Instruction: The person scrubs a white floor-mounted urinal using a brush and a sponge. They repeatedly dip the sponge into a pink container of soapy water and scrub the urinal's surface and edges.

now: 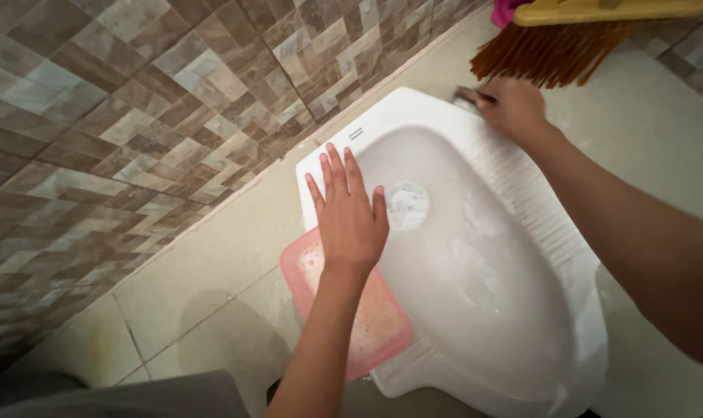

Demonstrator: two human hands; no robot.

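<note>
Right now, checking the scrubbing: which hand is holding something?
The right hand, at the squat toilet pan's far rim, grips a small dark scrubber. The left hand is empty, spread flat over the near rim.

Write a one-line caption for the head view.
Left hand flat over white squat toilet pan, right hand scrubbing its far rim with a small brush.

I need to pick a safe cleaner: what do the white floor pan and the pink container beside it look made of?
The white pan looks like glazed ceramic: smooth, glossy, with moulded ribbed footrests. The pink container looks like translucent plastic: suds show through its thin, rounded-corner body. Neither is certain from sight alone.
</note>
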